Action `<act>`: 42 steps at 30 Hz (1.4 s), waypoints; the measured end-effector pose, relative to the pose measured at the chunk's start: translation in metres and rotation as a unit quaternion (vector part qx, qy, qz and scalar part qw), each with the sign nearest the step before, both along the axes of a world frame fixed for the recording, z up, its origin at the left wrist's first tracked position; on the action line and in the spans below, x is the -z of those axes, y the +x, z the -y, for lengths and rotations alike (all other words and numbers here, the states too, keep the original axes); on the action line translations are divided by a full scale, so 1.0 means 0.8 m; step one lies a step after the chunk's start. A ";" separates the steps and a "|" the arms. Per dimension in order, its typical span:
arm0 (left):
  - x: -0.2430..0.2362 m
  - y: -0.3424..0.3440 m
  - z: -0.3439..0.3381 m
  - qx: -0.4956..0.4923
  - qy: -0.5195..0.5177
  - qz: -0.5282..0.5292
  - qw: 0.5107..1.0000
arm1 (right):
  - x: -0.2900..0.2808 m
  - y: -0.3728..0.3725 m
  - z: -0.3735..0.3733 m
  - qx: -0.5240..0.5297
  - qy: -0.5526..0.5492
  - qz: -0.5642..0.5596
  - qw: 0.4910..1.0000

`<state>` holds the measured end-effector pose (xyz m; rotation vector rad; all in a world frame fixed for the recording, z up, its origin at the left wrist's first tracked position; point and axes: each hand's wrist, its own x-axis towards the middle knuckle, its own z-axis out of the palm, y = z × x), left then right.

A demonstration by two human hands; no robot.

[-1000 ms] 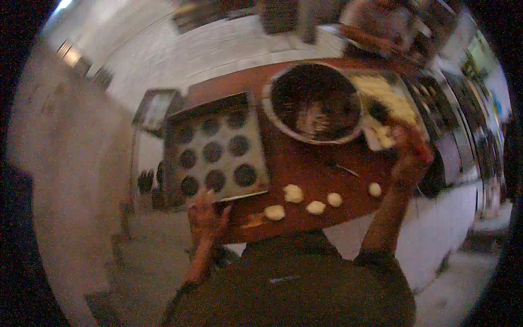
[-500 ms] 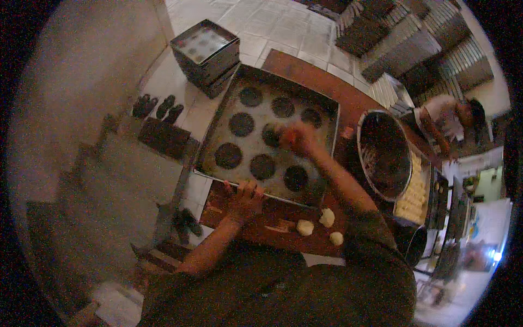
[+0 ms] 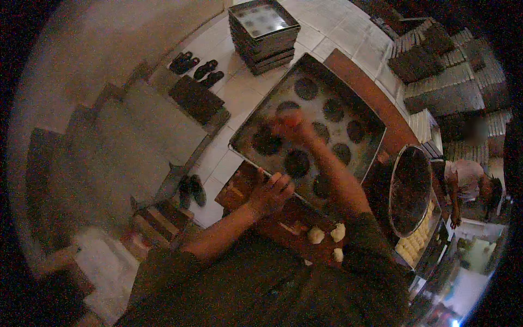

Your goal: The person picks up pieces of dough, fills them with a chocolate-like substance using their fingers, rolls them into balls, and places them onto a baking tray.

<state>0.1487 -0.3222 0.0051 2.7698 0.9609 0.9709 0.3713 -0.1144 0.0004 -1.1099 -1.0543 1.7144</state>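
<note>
A large square baking tray [image 3: 351, 111] with a raised rim and several dark round patches lies tilted across a reddish-brown table. My left hand [image 3: 274, 192] has its fingers curled over the near rim. Over the left part of the tray, by the dark patches, is my right hand [image 3: 291, 124]. Motion smears its fingers, and a reddish tone shows there; whether it holds anything is unclear. Between the tray and my body, pale dough lumps [image 3: 316, 235] lie near my right forearm.
Right of the tray stands a big round metal bowl [image 3: 411, 191], beside a tray of yellowish dough pieces [image 3: 415, 246]. Beyond it a person [image 3: 463, 182] bends forward. Stacked trays [image 3: 264, 41] stand on the tiled floor, with steps [image 3: 158, 122] and sandals [image 3: 192, 191] at left.
The view has turned, so the tray appears farther right and more tilted. My right hand has moved over the tray toward its left side. My left hand stays on the near rim.
</note>
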 end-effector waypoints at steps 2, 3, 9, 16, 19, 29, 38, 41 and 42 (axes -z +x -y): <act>-0.012 -0.002 -0.012 -0.019 0.061 -0.050 0.997 | -0.073 0.033 -0.039 0.051 0.243 0.265 0.932; -0.012 0.000 -0.009 -0.025 0.056 -0.046 0.997 | -0.081 0.041 -0.040 0.054 0.245 0.285 0.925; -0.004 0.006 0.000 -0.019 0.016 -0.012 1.000 | -0.025 0.068 0.024 -0.060 -0.003 0.091 0.994; -0.008 0.010 -0.016 -0.017 0.021 0.006 1.000 | -0.030 0.172 0.047 -0.030 0.054 0.200 0.978; -0.003 0.003 -0.010 -0.014 0.018 0.018 1.000 | -0.006 0.204 0.090 -0.113 0.105 0.281 0.947; -0.012 -0.004 -0.015 -0.005 0.025 -0.012 1.000 | -0.134 0.195 0.175 0.093 0.072 0.275 0.954; -0.016 -0.005 -0.019 -0.017 0.044 -0.021 0.999 | -0.113 0.144 0.331 -0.073 0.181 0.597 0.778; -0.019 0.002 -0.009 0.004 0.030 -0.013 0.999 | -0.145 0.144 0.353 -0.037 0.129 0.607 0.784; -0.017 0.001 -0.008 0.006 0.042 -0.031 0.999 | -0.140 0.173 0.336 0.012 0.099 0.638 0.764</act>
